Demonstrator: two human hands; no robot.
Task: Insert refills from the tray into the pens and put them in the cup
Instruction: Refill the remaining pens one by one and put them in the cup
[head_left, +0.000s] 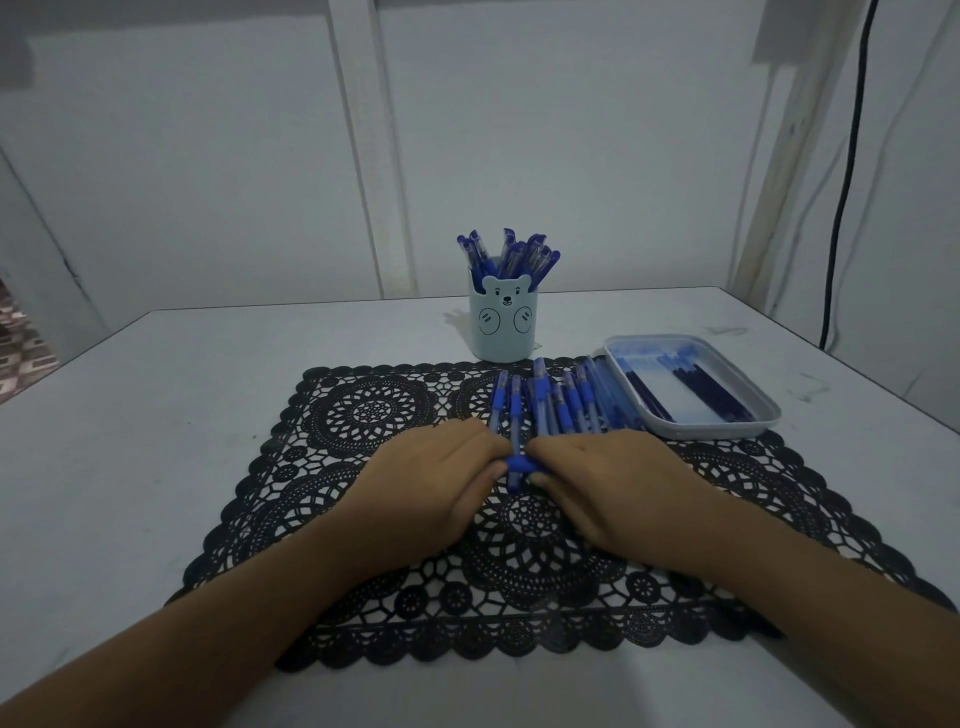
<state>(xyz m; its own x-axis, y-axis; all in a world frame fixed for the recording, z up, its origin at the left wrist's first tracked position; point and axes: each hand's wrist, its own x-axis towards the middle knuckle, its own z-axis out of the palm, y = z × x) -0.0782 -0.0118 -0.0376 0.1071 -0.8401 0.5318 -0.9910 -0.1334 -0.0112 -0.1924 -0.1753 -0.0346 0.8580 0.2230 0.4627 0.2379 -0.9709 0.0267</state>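
A blue pen (517, 464) lies crosswise over the black lace mat (363, 519), pinched at either end by the left hand (441, 478) and the right hand (608, 483). Just beyond the fingertips lies a row of loose pens (558, 402). Beside these, at the mat's far right corner, a tray (711, 431) holds dark refills (711, 392). The bear-faced cup (503, 332) at the far edge stands packed with capped pens (506, 254). The worktop (130, 441) stretches wide to the left.

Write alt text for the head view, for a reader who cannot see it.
A left hand and right hand grip one blue pen between them above a black lace mat on a white table. A row of pens lies just beyond, a tray of dark refills to its right, and a bear-faced cup full of pens stands behind.
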